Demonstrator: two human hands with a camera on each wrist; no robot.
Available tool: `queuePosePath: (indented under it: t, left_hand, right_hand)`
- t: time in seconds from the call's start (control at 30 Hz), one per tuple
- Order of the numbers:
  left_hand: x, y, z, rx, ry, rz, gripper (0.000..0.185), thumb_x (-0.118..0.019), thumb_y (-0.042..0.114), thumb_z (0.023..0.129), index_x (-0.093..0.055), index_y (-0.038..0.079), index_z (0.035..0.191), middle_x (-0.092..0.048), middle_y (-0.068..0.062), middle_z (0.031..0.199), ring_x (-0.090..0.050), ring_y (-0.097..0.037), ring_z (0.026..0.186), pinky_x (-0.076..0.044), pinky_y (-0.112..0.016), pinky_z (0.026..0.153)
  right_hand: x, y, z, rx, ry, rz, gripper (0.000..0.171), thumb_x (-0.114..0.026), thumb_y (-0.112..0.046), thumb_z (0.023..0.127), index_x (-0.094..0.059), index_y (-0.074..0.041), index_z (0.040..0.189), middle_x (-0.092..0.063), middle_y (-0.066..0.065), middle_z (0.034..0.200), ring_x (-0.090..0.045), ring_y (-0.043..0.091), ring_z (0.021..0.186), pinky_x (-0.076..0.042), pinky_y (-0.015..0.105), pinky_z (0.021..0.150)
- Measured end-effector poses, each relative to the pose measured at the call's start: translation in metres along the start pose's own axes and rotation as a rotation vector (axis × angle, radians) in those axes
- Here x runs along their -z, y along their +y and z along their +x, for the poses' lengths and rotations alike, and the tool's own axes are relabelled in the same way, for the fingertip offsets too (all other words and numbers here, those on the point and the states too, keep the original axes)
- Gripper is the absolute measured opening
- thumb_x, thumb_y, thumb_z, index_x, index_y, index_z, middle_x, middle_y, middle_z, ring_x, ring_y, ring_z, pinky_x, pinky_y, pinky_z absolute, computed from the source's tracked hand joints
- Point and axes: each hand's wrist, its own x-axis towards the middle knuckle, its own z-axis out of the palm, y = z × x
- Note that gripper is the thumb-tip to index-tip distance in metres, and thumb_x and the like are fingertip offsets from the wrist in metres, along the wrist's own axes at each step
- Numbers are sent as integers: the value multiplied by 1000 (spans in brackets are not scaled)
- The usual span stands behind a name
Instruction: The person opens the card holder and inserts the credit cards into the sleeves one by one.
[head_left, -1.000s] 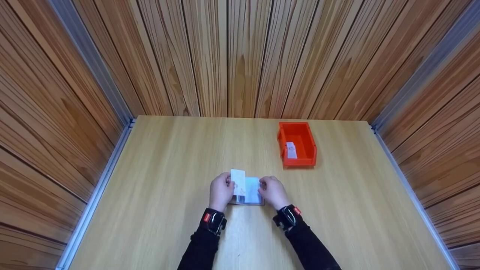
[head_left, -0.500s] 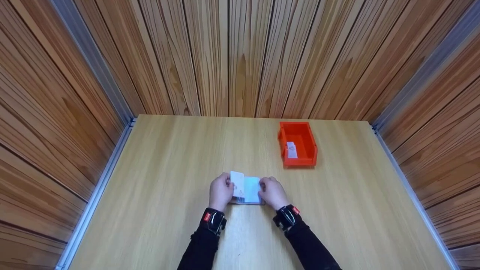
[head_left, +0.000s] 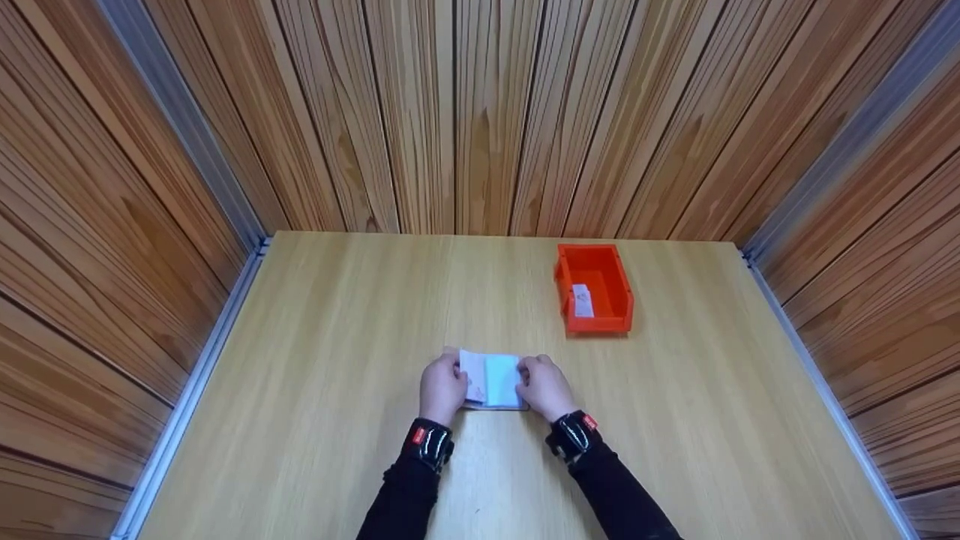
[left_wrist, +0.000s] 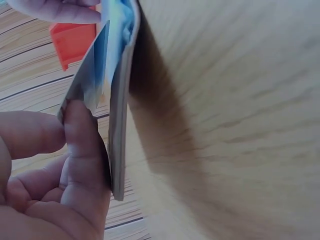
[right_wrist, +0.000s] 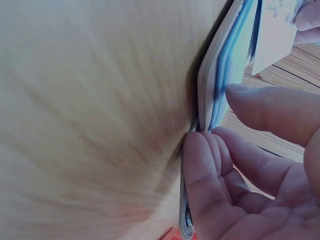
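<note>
Seen in the lower middle of the head view: left hand [head_left: 442, 388] and right hand [head_left: 546, 386], set at the two sides of a small stack of cards [head_left: 493, 381] lying on the wooden table [head_left: 337, 337]. Left hand with thumb and forefinger closed on the left end of the top white card [head_left: 472, 375], which is lifted a little at that end and leans over a light blue card [head_left: 502, 379] below it. From the left wrist view, thumb [left_wrist: 82, 145] pressed flat against the raised card [left_wrist: 87, 82], other fingers curled behind it; grey lower sheet [left_wrist: 120, 130] just beside, edge-on. Right hand at the right end of the stack, fingers curled and narrow; in the right wrist view, fingertips [right_wrist: 202, 165] touching the edge of the layered cards [right_wrist: 225, 70], thumb [right_wrist: 272, 112] laid over the top. Perhaps a pinch of the bottom layers there, but blurred, hard to say exactly. Black sleeves and dark wrist bands on both arms.

In the upper right part of the table, well apart from the hands: an orange bin [head_left: 594, 289], open at the top, with a small white card [head_left: 582, 300] inside, leaning on the left wall. Wooden panel walls around the table on three sides.
</note>
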Motion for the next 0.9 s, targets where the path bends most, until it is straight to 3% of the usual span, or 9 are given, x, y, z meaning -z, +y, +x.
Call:
queuePosePath:
  t: [0.37, 0.7, 0.9]
  left_hand:
    - [-3, -3, 2, 34, -22, 11, 9, -68, -5, 80, -67, -4, 89, -58, -6, 72, -57, -25, 71, -49, -41, 66]
    - [-5, 0, 1, 26, -33, 10, 23, -68, -6, 77, -70, -7, 100, -64, -8, 77, -62, -28, 77, -50, -43, 73]
    - [-5, 2, 2, 32, -50, 19, 28, -69, -6, 78, -70, -8, 106, -67, -12, 84, -64, -31, 82, -51, -45, 78]
  right_hand:
    - [-2, 0, 1, -8, 5, 6, 31, -74, -1, 79, -67, 3, 109, -55, 10, 93, -54, 23, 82, -49, 41, 80]
    - [-4, 5, -2, 95, 79, -15, 27, -74, 1, 74, -67, 5, 100, -57, 11, 89, -57, 26, 80, -50, 43, 77]
    - [-3, 4, -2, 62, 52, -10, 28, -74, -1, 77, -67, 4, 104, -57, 11, 92, -56, 25, 82, -50, 42, 78]
